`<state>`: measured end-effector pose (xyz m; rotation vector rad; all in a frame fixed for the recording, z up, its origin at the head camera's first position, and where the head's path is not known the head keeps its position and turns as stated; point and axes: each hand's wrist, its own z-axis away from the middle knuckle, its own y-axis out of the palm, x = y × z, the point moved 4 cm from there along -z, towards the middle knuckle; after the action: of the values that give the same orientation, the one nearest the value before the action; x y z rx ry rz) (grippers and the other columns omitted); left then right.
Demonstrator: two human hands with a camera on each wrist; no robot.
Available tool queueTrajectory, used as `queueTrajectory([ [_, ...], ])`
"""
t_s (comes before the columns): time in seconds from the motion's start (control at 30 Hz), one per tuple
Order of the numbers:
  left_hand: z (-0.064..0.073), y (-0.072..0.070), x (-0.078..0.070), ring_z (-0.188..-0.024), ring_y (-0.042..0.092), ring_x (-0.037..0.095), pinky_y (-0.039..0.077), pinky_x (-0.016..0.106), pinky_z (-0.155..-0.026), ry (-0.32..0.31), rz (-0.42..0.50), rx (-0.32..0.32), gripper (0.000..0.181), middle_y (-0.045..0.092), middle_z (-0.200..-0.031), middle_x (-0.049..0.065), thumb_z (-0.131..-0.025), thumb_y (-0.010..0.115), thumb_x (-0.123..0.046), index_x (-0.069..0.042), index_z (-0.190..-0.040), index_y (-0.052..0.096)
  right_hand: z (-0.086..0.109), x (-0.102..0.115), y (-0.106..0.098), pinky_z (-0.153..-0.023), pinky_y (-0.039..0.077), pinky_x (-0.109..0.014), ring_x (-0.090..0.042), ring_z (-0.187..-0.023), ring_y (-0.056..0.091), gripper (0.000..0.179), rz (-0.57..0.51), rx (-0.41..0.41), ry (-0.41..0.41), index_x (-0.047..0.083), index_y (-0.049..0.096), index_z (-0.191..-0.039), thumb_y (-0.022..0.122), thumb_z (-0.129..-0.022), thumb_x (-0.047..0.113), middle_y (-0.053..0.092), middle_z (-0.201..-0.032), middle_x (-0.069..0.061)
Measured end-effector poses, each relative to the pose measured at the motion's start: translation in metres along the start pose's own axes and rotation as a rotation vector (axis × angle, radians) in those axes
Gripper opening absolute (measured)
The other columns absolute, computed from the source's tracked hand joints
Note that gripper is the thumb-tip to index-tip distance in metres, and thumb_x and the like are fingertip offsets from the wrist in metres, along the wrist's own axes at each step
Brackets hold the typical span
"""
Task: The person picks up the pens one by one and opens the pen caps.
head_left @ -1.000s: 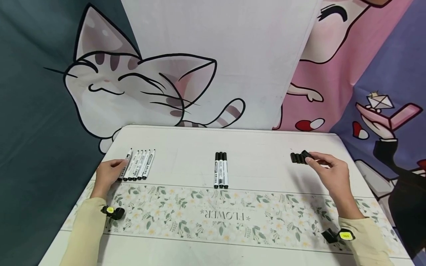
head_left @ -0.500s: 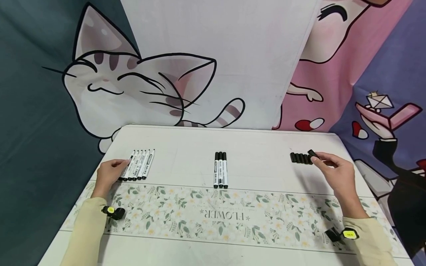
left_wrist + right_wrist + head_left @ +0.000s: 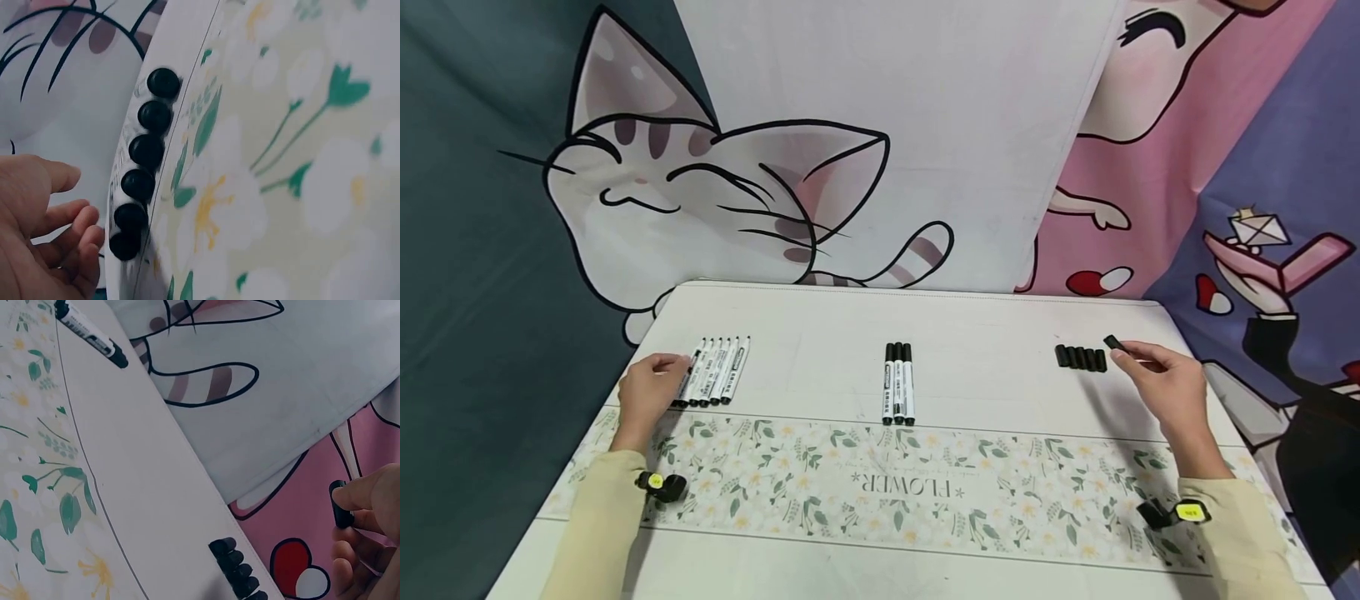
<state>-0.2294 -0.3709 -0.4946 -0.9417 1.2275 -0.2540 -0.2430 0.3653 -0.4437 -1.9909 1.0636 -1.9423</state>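
Observation:
Several uncapped white markers lie side by side at the left of the table, tips pointing away. My left hand is at the outer side of this row; in the left wrist view its fingers are loosely bent with nothing between them, beside the markers' black ends. Toward the right, my right hand pinches a black marker cap between thumb and finger, raised off the table. Several more black caps lie in a short row just left of it.
Three capped markers lie together mid-table. A floral strip with printed lettering crosses the white tabletop in front. Cartoon-printed cloths hang behind and at both sides.
My right hand has moved right with the cap, uncovering the end of the cap row. The outermost left marker has come down level with its row, and my left hand has released it.

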Motion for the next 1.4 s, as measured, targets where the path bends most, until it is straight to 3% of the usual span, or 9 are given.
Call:
queueTrajectory([
  [0.2,0.012,0.004,-0.019,-0.101,0.063,0.035,0.048,0.04,-0.072,0.102,0.055,-0.095,0.046,0.068,-0.118,0.02,-0.104,0.055,-0.042,-0.005,-0.128,0.069,-0.007,-0.01,0.002,-0.061,0.045,-0.014,0.007,-0.078,0.056,0.051,0.024,0.028,0.05,0.002,0.071,-0.127,0.076,-0.093,0.039,0.058,-0.079,0.035],
  [0.37,0.023,0.009,-0.041,-0.099,0.062,0.031,0.047,0.037,-0.072,0.212,0.098,-0.096,0.044,0.07,-0.113,0.018,-0.104,0.057,-0.041,-0.006,-0.127,0.07,-0.015,-0.019,0.005,-0.063,0.047,-0.011,0.008,-0.079,0.056,0.055,0.038,0.058,0.131,0.003,0.069,-0.131,0.073,-0.094,0.044,0.057,-0.077,0.036],
  [0.67,0.045,0.032,-0.075,-0.098,0.062,0.027,0.049,0.036,-0.073,0.332,0.113,-0.011,0.041,0.071,-0.112,0.015,-0.104,0.059,-0.039,-0.006,-0.124,0.071,-0.026,-0.039,0.01,-0.073,0.044,-0.022,0.008,-0.083,0.049,0.063,0.066,0.071,0.282,0.009,0.068,-0.135,0.071,-0.091,0.055,0.053,-0.074,0.037],
  [0.8,0.056,0.046,-0.089,-0.095,0.063,0.026,0.049,0.038,-0.076,0.384,0.117,0.033,0.034,0.071,-0.108,0.013,-0.103,0.062,-0.034,-0.006,-0.119,0.073,-0.03,-0.05,0.013,-0.067,0.047,-0.022,0.005,-0.076,0.053,0.061,0.087,0.069,0.311,0.008,0.07,-0.131,0.07,-0.091,0.054,0.053,-0.07,0.036],
  [0.93,0.068,0.061,-0.101,-0.093,0.065,0.025,0.051,0.039,-0.076,0.423,0.123,0.109,0.031,0.072,-0.107,0.01,-0.102,0.065,-0.032,-0.007,-0.118,0.073,-0.033,-0.061,0.018,-0.059,0.052,-0.023,0.001,-0.067,0.062,0.046,0.026,0.089,0.364,0.012,0.072,-0.119,0.071,-0.092,0.05,0.061,-0.068,0.029],
  [1.03,0.076,0.071,-0.106,-0.095,0.064,0.024,0.051,0.039,-0.075,0.438,0.127,0.175,0.031,0.071,-0.109,0.008,-0.102,0.066,-0.033,-0.009,-0.119,0.073,-0.035,-0.066,0.02,-0.057,0.055,-0.026,-0.003,-0.065,0.066,0.04,-0.03,0.103,0.407,0.015,0.07,-0.115,0.072,-0.093,0.048,0.066,-0.069,0.021],
  [1.13,0.079,0.081,-0.111,-0.095,0.064,0.022,0.051,0.038,-0.075,0.442,0.133,0.221,0.03,0.071,-0.108,0.005,-0.101,0.066,-0.034,-0.01,-0.119,0.074,-0.037,-0.069,0.021,-0.057,0.055,-0.026,-0.004,-0.066,0.065,0.046,-0.019,0.112,0.423,0.011,0.07,-0.12,0.071,-0.093,0.049,0.067,-0.07,0.018],
  [1.4,0.082,0.098,-0.117,-0.092,0.064,0.019,0.051,0.036,-0.073,0.429,0.156,0.27,0.024,0.071,-0.102,0.002,-0.101,0.067,-0.033,-0.014,-0.115,0.075,-0.04,-0.074,0.027,-0.055,0.053,-0.027,-0.006,-0.066,0.064,0.061,0.045,0.148,0.406,0.005,0.068,-0.129,0.068,-0.093,0.054,0.066,-0.071,0.014],
])
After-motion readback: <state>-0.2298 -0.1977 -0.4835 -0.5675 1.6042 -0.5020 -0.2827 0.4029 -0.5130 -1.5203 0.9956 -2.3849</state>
